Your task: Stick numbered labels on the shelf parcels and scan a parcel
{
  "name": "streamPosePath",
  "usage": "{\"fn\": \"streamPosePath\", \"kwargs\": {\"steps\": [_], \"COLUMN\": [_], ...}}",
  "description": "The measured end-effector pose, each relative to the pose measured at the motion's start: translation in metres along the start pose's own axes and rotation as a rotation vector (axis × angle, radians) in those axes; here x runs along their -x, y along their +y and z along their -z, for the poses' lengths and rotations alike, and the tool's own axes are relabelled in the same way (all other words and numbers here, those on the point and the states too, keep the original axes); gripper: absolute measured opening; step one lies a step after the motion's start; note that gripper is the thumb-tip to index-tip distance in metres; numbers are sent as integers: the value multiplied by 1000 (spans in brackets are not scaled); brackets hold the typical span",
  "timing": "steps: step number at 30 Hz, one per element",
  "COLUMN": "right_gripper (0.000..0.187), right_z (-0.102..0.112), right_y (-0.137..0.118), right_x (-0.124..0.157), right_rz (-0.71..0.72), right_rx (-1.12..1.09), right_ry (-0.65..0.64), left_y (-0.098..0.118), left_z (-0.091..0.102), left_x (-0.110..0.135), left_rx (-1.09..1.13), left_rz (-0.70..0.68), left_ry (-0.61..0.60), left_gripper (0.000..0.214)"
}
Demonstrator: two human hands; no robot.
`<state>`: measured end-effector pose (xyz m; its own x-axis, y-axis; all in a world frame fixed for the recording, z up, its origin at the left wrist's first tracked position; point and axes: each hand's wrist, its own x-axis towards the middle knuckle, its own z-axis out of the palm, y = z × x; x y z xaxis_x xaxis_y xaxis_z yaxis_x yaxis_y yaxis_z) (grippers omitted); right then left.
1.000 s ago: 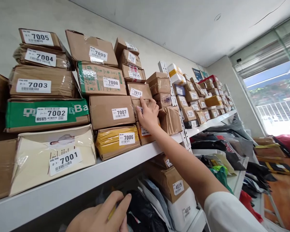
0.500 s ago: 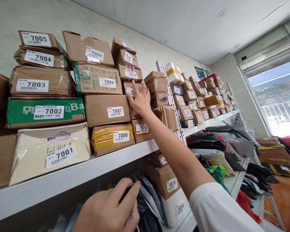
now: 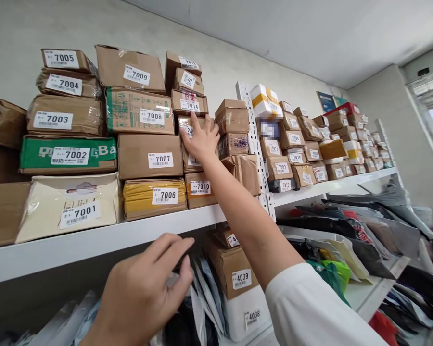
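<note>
My right hand (image 3: 202, 139) reaches up with fingers spread over the front of a brown cardboard box (image 3: 184, 150). Its label is partly hidden by the fingers. Directly above lies the box labelled 7014 (image 3: 178, 102), near my fingertips, and below is the box labelled 7010 (image 3: 202, 198). To the left sits the box labelled 7007 (image 3: 133, 154). Lower in view, my left hand (image 3: 144, 283) hangs in front of the lower shelf, thumb and fingers apart, holding nothing.
A white shelf edge (image 3: 94, 235) runs under the stacked parcels. The perforated white post (image 3: 254, 144) divides this bay from another parcel-filled shelf. Below are the box labelled 4039 (image 3: 220, 262), the white package labelled 4038 (image 3: 238, 307) and bagged parcels (image 3: 353, 230).
My left hand has shifted left and its fingers have opened apart. My right hand stays at the same box stack. The view has turned slightly, showing less of the window.
</note>
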<state>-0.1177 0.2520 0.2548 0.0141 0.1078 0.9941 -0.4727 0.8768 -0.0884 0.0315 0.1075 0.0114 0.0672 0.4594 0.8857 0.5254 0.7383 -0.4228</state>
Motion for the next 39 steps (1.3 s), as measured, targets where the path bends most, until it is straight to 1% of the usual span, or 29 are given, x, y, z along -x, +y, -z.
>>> {"fn": "streamPosePath", "kwargs": {"steps": [2, 4, 6, 7, 9, 10, 11, 12, 13, 14, 15, 16, 17, 19, 21, 23, 24, 25, 26, 27, 28, 30, 31, 32, 33, 34, 36, 37, 39], "right_gripper": [66, 65, 63, 60, 54, 53, 54, 56, 60, 75, 90, 98, 100, 89, 83, 81, 76, 67, 55, 44, 38, 34, 34, 34, 34, 34, 32, 31, 26], "right_z": [2, 10, 29, 42, 76, 96, 115, 134, 150, 164, 176, 184, 190, 198, 202, 207, 210, 212, 215, 217, 219, 220, 220, 218, 216, 214, 208, 204, 198], "right_y": [1, 2, 4, 7, 18, 25, 33, 41, 48, 53, 57, 59, 60, 62, 67, 76, 82, 89, 96, 102, 109, 121, 126, 131, 136, 140, 148, 151, 157], "right_x": [-3, -1, 11, 23, 62, 88, 116, 147, 177, 205, 230, 251, 268, 289, 298, 302, 304, 305, 306, 307, 308, 308, 308, 308, 307, 307, 306, 305, 301], "right_rz": [-6, -7, 10, 29, 69, 99, 112, 116, 92, 26, -51, -131, -202, -322, -415, -504, -545, -580, -610, -633, -651, -669, -672, -674, -676, -674, -643, -616, -570], "right_rx": [-7, -26, -121, -220, -518, -721, -920, -1089, -1194, -1230, -1243, -1267, -1303, -1388, -1454, -1437, -1406, -1376, -1354, -1345, -1347, -1360, -1359, -1352, -1337, -1310, -1199, -1133, -1053], "right_ry": [-24, -40, -28, -23, -72, -165, -305, -483, -631, -702, -717, -707, -664, -549, -492, -496, -497, -487, -464, -438, -423, -412, -412, -418, -427, -434, -443, -435, -415], "left_y": [3, 6, 9, 11, 16, 18, 21, 25, 29, 34, 39, 45, 52, 66, 79, 88, 91, 93, 93, 94, 94, 96, 98, 101, 104, 107, 114, 116, 119], "left_z": [0, -1, -2, -3, -9, -12, -17, -24, -31, -39, -48, -58, -68, -87, -100, -108, -109, -108, -107, -106, -104, -103, -104, -107, -110, -113, -123, -127, -137], "left_x": [-14, -29, -43, -50, -59, -61, -62, -63, -62, -62, -61, -60, -60, -60, -60, -58, -56, -54, -52, -49, -45, -37, -33, -30, -27, -25, -22, -22, -24], "left_rx": [63, 133, 203, 241, 340, 397, 453, 504, 540, 558, 557, 543, 522, 467, 401, 350, 355, 392, 470, 599, 778, 1187, 1349, 1449, 1481, 1463, 1384, 1362, 1349], "left_rz": [80, 175, 302, 376, 525, 599, 671, 735, 785, 819, 834, 833, 826, 798, 733, 654, 620, 600, 593, 595, 599, 623, 655, 706, 777, 861, 1001, 1025, 999], "left_ry": [14, 45, 108, 143, 212, 241, 265, 286, 303, 313, 318, 314, 307, 294, 284, 264, 224, 171, 115, 60, 0, -158, -261, -370, -450, -483, -438, -392, -317], "left_gripper": [17, 15, 27, 34, 43, 46, 47, 47, 47, 46, 46, 46, 46, 48, 48, 47, 46, 44, 41, 39, 39, 43, 51, 58, 57, 48, 30, 29, 31]}}
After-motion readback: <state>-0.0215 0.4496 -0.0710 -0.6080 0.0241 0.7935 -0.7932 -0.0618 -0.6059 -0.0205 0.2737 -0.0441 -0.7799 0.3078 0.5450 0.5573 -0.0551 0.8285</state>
